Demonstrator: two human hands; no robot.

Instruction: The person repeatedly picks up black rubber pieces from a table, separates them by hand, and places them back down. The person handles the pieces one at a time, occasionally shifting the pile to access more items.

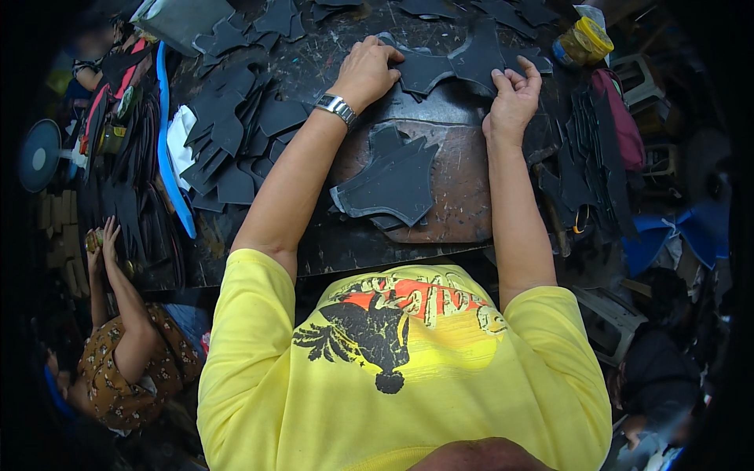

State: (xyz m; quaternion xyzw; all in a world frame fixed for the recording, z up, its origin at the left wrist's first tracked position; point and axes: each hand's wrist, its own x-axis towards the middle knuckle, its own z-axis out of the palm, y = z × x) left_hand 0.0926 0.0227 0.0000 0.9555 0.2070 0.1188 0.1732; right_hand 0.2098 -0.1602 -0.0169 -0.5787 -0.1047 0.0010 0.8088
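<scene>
1. Think of the whole view as a clock, with 12 at the top.
2. The left hand [367, 72] is at 12 o'clock. Its fingers are bent down at the left end of a dark cut piece [428, 72]. I can't tell if it is pinching the piece or just pressing on it. A shiny metal watch [338, 110] is on that wrist.
3. The right hand [514, 98] is between 1 and 2 o'clock. Its fingers are half curled and a bit spread, close by the right part of the dark stuff. I can't tell if they grip it.
4. The dark cut piece lies between the hands, just past 12 o'clock. It may be two pieces overlapping; I can't tell.
5. Nearer the middle, more dark shapes [393, 184] sit on a brown board [463, 173].
6. A messy pile of dark pieces [216, 122] is at 10 o'clock, beside a long blue strip [166, 133].
7. A jar with a yellow rim [583, 41] is between 1 and 2 o'clock, farther out than the right hand.
8. Another person [137, 361] is at 8 o'clock.
</scene>
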